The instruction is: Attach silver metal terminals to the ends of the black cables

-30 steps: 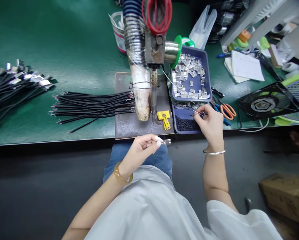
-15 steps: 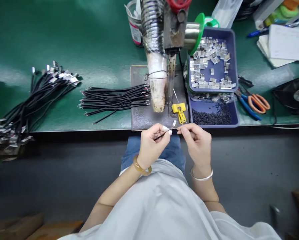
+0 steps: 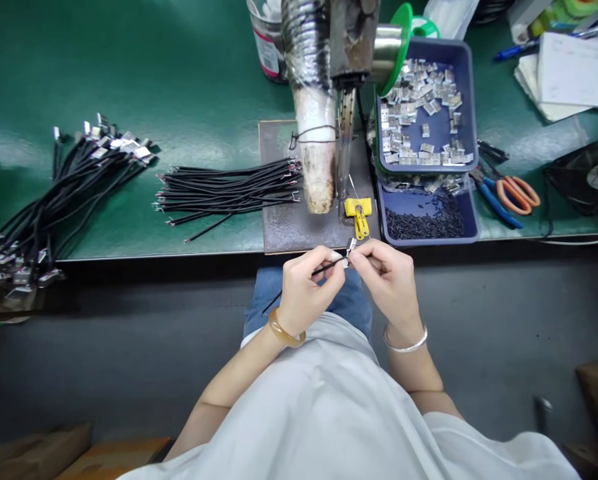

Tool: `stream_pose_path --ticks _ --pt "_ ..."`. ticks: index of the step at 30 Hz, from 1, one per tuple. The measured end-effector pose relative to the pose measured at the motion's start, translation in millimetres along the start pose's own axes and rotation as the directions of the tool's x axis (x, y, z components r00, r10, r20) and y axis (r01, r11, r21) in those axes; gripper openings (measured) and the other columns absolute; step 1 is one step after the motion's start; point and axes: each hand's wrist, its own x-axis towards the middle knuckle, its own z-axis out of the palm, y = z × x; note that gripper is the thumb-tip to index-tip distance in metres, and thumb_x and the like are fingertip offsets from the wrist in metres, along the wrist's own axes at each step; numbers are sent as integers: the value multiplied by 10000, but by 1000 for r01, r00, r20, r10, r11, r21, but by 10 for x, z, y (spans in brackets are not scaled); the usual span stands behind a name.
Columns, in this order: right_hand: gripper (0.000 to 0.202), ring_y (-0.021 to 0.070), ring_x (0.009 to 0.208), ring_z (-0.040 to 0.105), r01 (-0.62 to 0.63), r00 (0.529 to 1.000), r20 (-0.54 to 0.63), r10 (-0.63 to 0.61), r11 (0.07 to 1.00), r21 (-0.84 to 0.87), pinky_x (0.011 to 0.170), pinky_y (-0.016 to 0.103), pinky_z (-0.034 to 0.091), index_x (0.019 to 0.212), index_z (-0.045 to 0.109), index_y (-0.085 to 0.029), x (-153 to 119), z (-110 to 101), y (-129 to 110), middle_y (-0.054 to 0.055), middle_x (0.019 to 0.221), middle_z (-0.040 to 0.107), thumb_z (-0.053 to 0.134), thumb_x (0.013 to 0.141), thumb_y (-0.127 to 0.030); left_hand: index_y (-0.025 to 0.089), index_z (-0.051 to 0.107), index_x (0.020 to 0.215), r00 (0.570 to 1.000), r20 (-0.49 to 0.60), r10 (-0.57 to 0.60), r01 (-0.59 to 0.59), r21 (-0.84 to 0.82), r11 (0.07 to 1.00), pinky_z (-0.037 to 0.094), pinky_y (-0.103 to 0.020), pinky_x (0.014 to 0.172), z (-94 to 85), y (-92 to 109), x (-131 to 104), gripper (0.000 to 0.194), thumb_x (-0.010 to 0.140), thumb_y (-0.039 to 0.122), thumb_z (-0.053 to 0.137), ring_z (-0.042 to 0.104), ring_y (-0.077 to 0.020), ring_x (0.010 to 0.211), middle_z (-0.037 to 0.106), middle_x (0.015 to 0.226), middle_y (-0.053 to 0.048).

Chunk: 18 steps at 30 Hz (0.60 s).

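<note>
Above my lap, just off the bench's front edge, my left hand (image 3: pixel 311 285) pinches a thin black cable (image 3: pixel 273 302) near its end. The cable's tail slants down to the left past the wrist. A small silver USB plug (image 3: pixel 351 245) sits at the cable's end, between the fingertips of both hands. Closed fingers of my right hand (image 3: pixel 391 280) meet the left fingertips beside the plug; whatever they pinch is hidden. White coverings are on some left fingertips. Just beyond stands a yellow clip (image 3: pixel 361 217) on a dark plate (image 3: pixel 291 230).
Cut black cables (image 3: pixel 229 190) lie left of the plate, with a pile of plugged cables (image 3: pixel 53 193) farther left. A wrapped hose (image 3: pixel 316 160) and a metal stand with a green-rimmed reel (image 3: pixel 403 47) hang overhead. Right are plug tray (image 3: pixel 475 107), black-piece tray (image 3: pixel 471 233) and orange-handled pliers (image 3: pixel 519 195).
My right fingers have moved left against the left fingertips, closing the small gap. The plug has tilted, and more of the cable's tail shows below my left hand. The view has shifted slightly.
</note>
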Motion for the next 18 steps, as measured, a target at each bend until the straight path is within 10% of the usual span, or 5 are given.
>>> stream_pose_path --ticks 4,9,18 --pt "320 81 525 463 27 993 -113 -35 997 -67 512 222 385 673 573 -201 -27 -30 -39 -42 609 543 658 927 -376 162 621 768 996 79 -46 54 -96 994 429 -199 582 -44 -6 19 151 899 237 617 516 -90 593 600 669 7" --pt "187 78 395 472 3 954 -288 84 957 289 385 206 369 1131 594 -250 -101 -166 -133 -71 626 617 617 957 -312 142 665 876 939 239 -249 336 -466 818 393 -199 487 -125 -14 122 258 863 398 689 461 -75 461 557 523 37" --pt "41 194 870 771 179 955 -232 -184 983 -44 695 310 654 887 661 -222 38 31 -89 55 1038 771 670 909 -189 119 741 848 963 107 -249 271 -444 854 350 -182 459 -102 -33 244 159 831 274 712 441 -61 467 536 527 38"
